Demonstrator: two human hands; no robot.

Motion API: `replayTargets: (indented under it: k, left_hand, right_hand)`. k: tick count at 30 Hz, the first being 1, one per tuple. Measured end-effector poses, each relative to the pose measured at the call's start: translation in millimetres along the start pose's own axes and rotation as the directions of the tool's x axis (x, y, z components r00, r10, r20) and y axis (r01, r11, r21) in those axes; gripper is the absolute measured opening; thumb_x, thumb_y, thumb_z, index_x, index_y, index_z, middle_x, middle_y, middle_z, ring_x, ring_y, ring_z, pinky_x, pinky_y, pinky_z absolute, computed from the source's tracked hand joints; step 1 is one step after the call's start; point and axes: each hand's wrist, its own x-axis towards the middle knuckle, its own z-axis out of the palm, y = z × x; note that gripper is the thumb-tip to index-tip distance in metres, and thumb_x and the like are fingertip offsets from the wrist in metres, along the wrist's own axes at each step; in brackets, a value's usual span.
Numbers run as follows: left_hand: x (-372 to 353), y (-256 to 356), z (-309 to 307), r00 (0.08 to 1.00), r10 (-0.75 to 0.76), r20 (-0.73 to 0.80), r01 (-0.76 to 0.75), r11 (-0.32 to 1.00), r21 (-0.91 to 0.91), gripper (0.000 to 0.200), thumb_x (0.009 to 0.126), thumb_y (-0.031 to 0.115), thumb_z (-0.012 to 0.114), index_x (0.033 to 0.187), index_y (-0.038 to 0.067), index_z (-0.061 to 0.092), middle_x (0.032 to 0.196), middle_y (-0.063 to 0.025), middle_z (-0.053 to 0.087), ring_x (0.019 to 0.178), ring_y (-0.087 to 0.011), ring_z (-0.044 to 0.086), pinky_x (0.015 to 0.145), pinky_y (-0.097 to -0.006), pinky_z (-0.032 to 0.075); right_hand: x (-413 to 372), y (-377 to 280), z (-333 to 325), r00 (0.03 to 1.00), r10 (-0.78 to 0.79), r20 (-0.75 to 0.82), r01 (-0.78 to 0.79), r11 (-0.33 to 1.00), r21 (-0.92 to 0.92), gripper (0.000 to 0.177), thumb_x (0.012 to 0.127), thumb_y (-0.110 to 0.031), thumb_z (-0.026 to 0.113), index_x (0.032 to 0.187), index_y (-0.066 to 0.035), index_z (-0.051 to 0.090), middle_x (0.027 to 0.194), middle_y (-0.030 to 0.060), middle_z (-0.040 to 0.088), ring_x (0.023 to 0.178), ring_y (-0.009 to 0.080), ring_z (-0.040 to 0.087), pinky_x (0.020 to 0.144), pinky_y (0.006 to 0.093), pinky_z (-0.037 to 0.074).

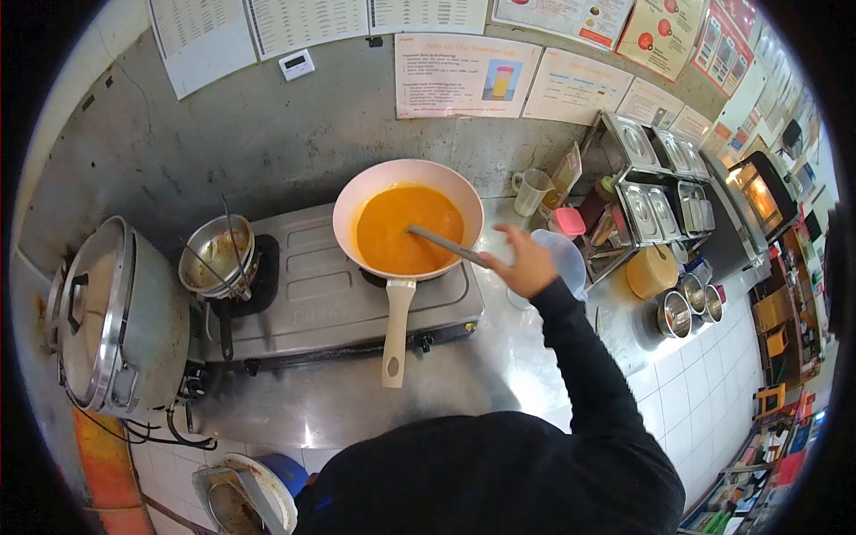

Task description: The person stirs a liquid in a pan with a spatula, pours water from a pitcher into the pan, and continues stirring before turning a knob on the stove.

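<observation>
My right hand (526,260) is closed around the end of a long grey-handled utensil (446,243). The utensil's far end is sunk in thick orange sauce (406,214), so its head is hidden. That sauce lies in a pink-rimmed frying pan (346,203), which sits over the right burner of a steel gas stove (312,308). A cream pan handle (397,334) points toward me, with no hand on it. Close beside my right hand stands a translucent plastic container (563,257). My left hand is not visible.
A large lidded steel pot (147,321) stands at the left. On the left burner a small pan (214,259) holds utensils. Rightward are a measuring jug (532,192), a pink-lidded tub (567,221), a rack of lidded steel trays (637,214) and steel bowls (675,316). A bucket (259,481) is below.
</observation>
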Motion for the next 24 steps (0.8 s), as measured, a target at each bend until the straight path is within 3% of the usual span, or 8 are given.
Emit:
replayTargets:
  k: [3, 7, 11, 12, 13, 16, 19, 24]
  left_hand:
    - [-6, 22, -6, 0.998, 0.055, 0.007, -0.055, 0.998, -0.038, 0.027, 0.085, 0.032, 0.05, 0.082, 0.006, 0.056, 0.068, -0.0138, 0.06, 0.069, -0.0294, 0.061, 0.063, -0.0389, 0.047]
    - [-17, 79, -26, 0.98, 0.195, 0.037, -0.191, 0.978, -0.084, 0.028, 0.086, 0.033, 0.05, 0.081, 0.006, 0.056, 0.068, -0.0134, 0.06, 0.069, -0.0287, 0.061, 0.063, -0.0383, 0.047]
    - [-43, 193, -76, 0.762, 0.645, 0.056, -0.641, 0.739, 0.205, 0.028, 0.086, 0.033, 0.049, 0.081, 0.006, 0.056, 0.067, -0.0129, 0.06, 0.068, -0.0281, 0.061, 0.062, -0.0378, 0.047]
    - [-41, 225, -91, 0.752, 0.656, 0.067, -0.657, 0.737, 0.156, 0.028, 0.087, 0.033, 0.049, 0.081, 0.006, 0.056, 0.067, -0.0128, 0.06, 0.068, -0.0279, 0.061, 0.062, -0.0376, 0.047]
    - [-18, 239, -92, 0.94, 0.296, 0.169, -0.221, 0.907, -0.358, 0.036, 0.092, 0.037, 0.043, 0.077, 0.008, 0.055, 0.064, -0.0063, 0.054, 0.059, -0.0194, 0.053, 0.058, -0.0323, 0.042]
    - [-18, 336, -104, 0.88, 0.474, 0.033, -0.319, 0.641, -0.698, 0.032, 0.094, 0.031, 0.048, 0.074, 0.007, 0.057, 0.065, 0.0003, 0.054, 0.057, -0.01, 0.05, 0.051, -0.0256, 0.039]
    - [18, 393, -79, 0.749, 0.639, -0.176, -0.663, 0.721, -0.201, 0.046, 0.093, 0.04, 0.047, 0.063, 0.005, 0.052, 0.051, -0.0023, 0.042, 0.05, -0.0112, 0.043, 0.05, -0.0292, 0.037]
    - [30, 440, -72, 0.742, 0.598, -0.302, -0.5, 0.794, 0.345, 0.05, 0.091, 0.041, 0.045, 0.065, 0.001, 0.061, 0.063, -0.0195, 0.059, 0.059, -0.0361, 0.058, 0.057, -0.0467, 0.043]
  right_hand:
    - [23, -28, 28, 0.95, 0.044, 0.308, 0.021, 0.979, -0.204, 0.046, 0.087, -0.043, 0.05, 0.122, -0.015, 0.046, 0.079, 0.0171, 0.064, 0.076, 0.0362, 0.063, 0.068, 0.0461, 0.05]
    - [32, -23, 44, 0.947, -0.082, 0.309, 0.156, 0.962, -0.224, 0.033, 0.088, -0.036, 0.049, 0.115, -0.019, 0.056, 0.079, 0.0138, 0.066, 0.074, 0.0335, 0.064, 0.067, 0.0454, 0.05]
    - [34, -15, 3, 0.938, -0.141, 0.316, 0.225, 0.942, -0.25, 0.027, 0.088, -0.035, 0.049, 0.104, -0.022, 0.066, 0.081, 0.0117, 0.066, 0.073, 0.0326, 0.063, 0.066, 0.0446, 0.051]
    - [37, -19, -8, 0.937, -0.084, 0.339, 0.199, 0.926, -0.32, 0.027, 0.088, -0.036, 0.048, 0.103, -0.023, 0.067, 0.08, 0.0124, 0.066, 0.073, 0.0328, 0.063, 0.066, 0.0445, 0.051]
    - [42, -19, -12, 0.931, -0.023, 0.364, 0.174, 0.905, -0.387, 0.027, 0.088, -0.037, 0.048, 0.103, -0.023, 0.067, 0.079, 0.0132, 0.066, 0.072, 0.033, 0.063, 0.066, 0.0444, 0.051]
    - [56, 18, 37, 0.943, -0.156, 0.294, 0.236, 0.936, -0.26, 0.027, 0.088, -0.036, 0.047, 0.105, -0.026, 0.066, 0.078, 0.0144, 0.065, 0.072, 0.0341, 0.063, 0.065, 0.0457, 0.05]
    - [32, -6, 47, 0.936, -0.199, 0.292, 0.271, 0.934, -0.233, 0.027, 0.089, -0.035, 0.047, 0.107, -0.026, 0.065, 0.077, 0.0148, 0.064, 0.071, 0.0348, 0.062, 0.064, 0.0467, 0.049]
    - [19, -21, -11, 0.9, -0.161, 0.406, 0.296, 0.908, -0.297, 0.028, 0.088, -0.029, 0.051, 0.111, -0.018, 0.063, 0.077, 0.0176, 0.064, 0.071, 0.036, 0.061, 0.065, 0.0451, 0.048]
